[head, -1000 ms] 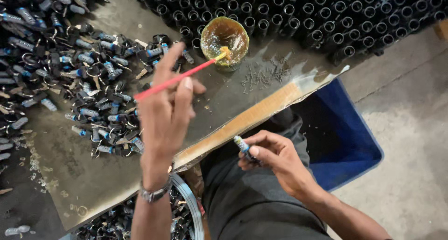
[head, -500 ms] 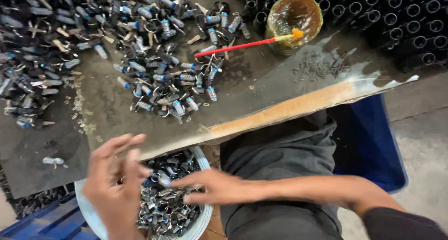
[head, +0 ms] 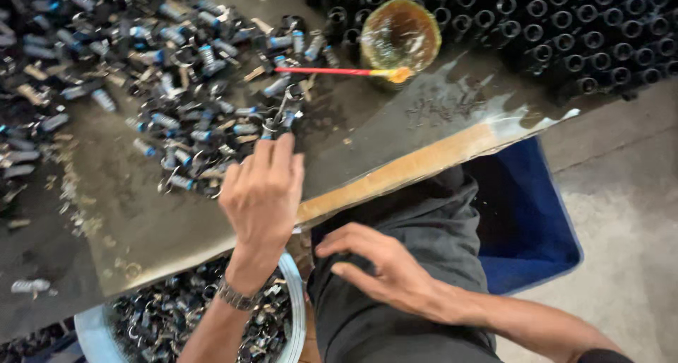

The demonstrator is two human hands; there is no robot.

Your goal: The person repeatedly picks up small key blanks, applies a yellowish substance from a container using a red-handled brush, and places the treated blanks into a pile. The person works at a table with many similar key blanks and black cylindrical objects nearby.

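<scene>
Many small metal parts (head: pixel 198 116) crowd the open-fingered left hand (head: pixel 263 190); right hand (head: pixel 381 268) rests open, empty

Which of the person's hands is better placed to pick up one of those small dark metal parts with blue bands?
Left. The left hand reaches over the board, fingertips at the heap of small dark metal parts with blue bands. The right hand rests on the lap, away from it.

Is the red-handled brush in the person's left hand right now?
No, the red-handled brush rests across the glue bowl, while the left hand reaches the small metal parts.
</scene>
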